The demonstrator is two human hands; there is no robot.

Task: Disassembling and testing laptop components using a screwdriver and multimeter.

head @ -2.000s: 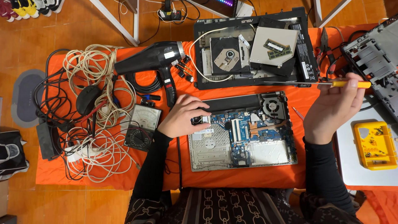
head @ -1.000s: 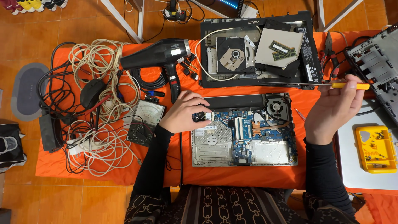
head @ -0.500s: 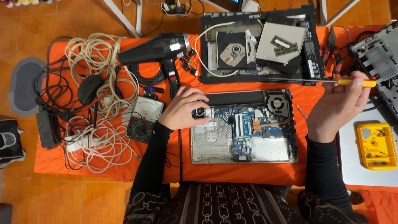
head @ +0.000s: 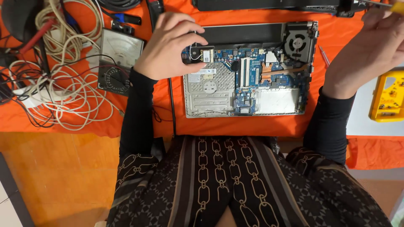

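Note:
An opened laptop base [head: 269, 101] lies on the orange cloth [head: 160, 113], showing its blue circuit board, fan and silver plates. My left hand [head: 166, 46] rests on its top left corner, fingers curled down onto a small black part [head: 190, 57] beside a small card with thin wires. My right hand [head: 372, 48] is raised over the base's right edge and grips a screwdriver [head: 396, 6] with a yellow handle, its shaft pointing left along the top of the view.
An analog meter [head: 121, 56] and a heap of white and black cables [head: 59, 90] lie to the left. A yellow case [head: 389, 96] sits on a white surface at right. A thin red tool [head: 323, 56] lies beside the fan. Wooden floor lies below the cloth.
The view has tipped down and closer, so my lap fills the bottom. Both hands stay where they were, left on the laptop's corner, right holding the screwdriver.

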